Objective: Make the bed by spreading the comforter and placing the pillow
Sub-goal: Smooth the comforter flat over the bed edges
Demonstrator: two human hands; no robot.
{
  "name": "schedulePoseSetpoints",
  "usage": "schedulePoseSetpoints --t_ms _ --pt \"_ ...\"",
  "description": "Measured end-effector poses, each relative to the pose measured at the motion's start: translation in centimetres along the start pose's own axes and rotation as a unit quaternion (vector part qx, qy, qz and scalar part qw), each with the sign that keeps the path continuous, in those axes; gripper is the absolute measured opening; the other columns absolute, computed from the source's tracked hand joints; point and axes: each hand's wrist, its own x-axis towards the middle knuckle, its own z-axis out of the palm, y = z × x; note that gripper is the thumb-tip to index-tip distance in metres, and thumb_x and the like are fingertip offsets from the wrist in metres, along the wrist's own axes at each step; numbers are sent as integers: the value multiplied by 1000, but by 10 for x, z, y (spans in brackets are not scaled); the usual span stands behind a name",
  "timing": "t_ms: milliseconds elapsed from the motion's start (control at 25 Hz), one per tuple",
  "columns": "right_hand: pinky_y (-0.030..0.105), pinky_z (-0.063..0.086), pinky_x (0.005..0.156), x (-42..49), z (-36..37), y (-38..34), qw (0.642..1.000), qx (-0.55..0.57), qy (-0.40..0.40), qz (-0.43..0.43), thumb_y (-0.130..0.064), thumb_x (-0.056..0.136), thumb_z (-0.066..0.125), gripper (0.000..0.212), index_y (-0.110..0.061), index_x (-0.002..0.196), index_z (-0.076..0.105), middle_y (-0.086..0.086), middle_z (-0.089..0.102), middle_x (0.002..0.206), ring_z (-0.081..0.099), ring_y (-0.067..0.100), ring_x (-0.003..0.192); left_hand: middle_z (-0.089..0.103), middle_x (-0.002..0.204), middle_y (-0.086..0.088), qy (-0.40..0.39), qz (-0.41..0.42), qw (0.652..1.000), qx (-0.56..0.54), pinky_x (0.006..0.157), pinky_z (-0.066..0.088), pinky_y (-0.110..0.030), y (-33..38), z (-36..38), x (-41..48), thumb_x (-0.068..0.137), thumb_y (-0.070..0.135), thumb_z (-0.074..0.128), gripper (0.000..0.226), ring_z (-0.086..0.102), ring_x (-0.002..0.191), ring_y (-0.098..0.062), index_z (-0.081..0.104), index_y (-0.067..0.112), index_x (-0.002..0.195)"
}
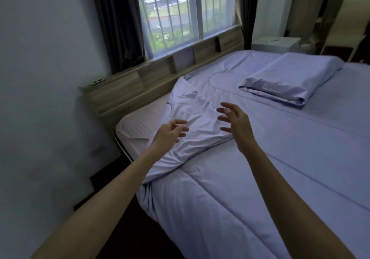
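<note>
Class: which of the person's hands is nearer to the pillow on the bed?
Right. The right hand is below and left of the pillow in the picture. The left hand is farther off, over the folded-back corner of the comforter.

both arms reach forward, left grip [172, 131] and right grip [235, 121] empty (fingers loosely spread), palms facing each other.

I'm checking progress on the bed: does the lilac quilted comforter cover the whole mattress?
No: the lilac quilted comforter has its corner folded back, baring the white striped mattress by the wooden headboard.
</note>
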Motion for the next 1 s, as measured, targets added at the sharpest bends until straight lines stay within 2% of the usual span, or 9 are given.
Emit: schedulePoseSetpoints --t_ms 160,320,440,560,720,800,880,960,1000 --pt "36 51 76 35 9 48 997 -23 39 54 -22 97 46 20 -25 109 62 -2 69 111 65 19 101 69 101 6 -69 12 980 186 74 49 -24 -49 10 72 96 21 47 21 64 92 -15 60 21 113" --pt "32 49 70 56 19 117 980 -1 152 132 -23 96 46 18 -27 102 63 -8 69 101 62 15 92 63 118 5 -177 59 916 354 80 44 -25 -111 33 148 95 25 46 30 60 100 -16 56 23 123" --pt "29 49 65 65 45 167 962 -11 218 163 -25 95 47 17 -31 97 63 -9 69 100 62 13 89 64 120 0 -240 115 887 377 88 46 -30 -148 55 198 93 21 49 32 60 107 -21 57 18 124" --pt "29 50 65 69 68 202 939 -37 286 189 -23 93 48 16 -32 93 62 -2 69 100 61 11 84 63 121 -2 -306 148 865 369 91 48 -34 -178 68 228 91 21 51 33 60 109 -23 57 17 124" --pt "29 47 76 56 93 234 895 -82 384 214 -19 93 51 15 -28 95 63 -2 68 98 60 11 86 52 133 -3 -371 271 763 455 100 40 -42 -212 75 241 86 41 58 48 49 122 -27 51 22 129" --pt "25 45 82 42 107 256 875 -154 390 243 -16 92 53 18 -19 103 67 1 68 105 61 14 95 41 141 -2 -364 319 706 518 107 26 -57 -226 78 241 78 54 61 66 37 131 -28 42 28 135" --pt "29 44 90 29 120 277 860 -250 361 260 -14 90 55 23 -11 109 67 8 67 114 61 23 106 27 149 -5 -359 328 684 544 105 23 -66 -236 85 245 75 49 63 73 28 135 -33 32 33 140" --pt "36 43 98 21 134 289 850 -364 297 237 -19 86 53 33 -8 114 66 15 63 123 57 32 115 19 155 -10 -351 344 680 544 93 39 -62 -240 87 251 81 29 61 62 33 131 -39 36 38 137" --pt "40 42 101 20 141 291 839 -418 261 230 -25 84 49 42 -8 119 63 17 59 130 54 35 121 24 155 -14 -345 374 677 532 80 48 -55 -240 84 255 84 21 58 51 43 122 -41 45 37 130"
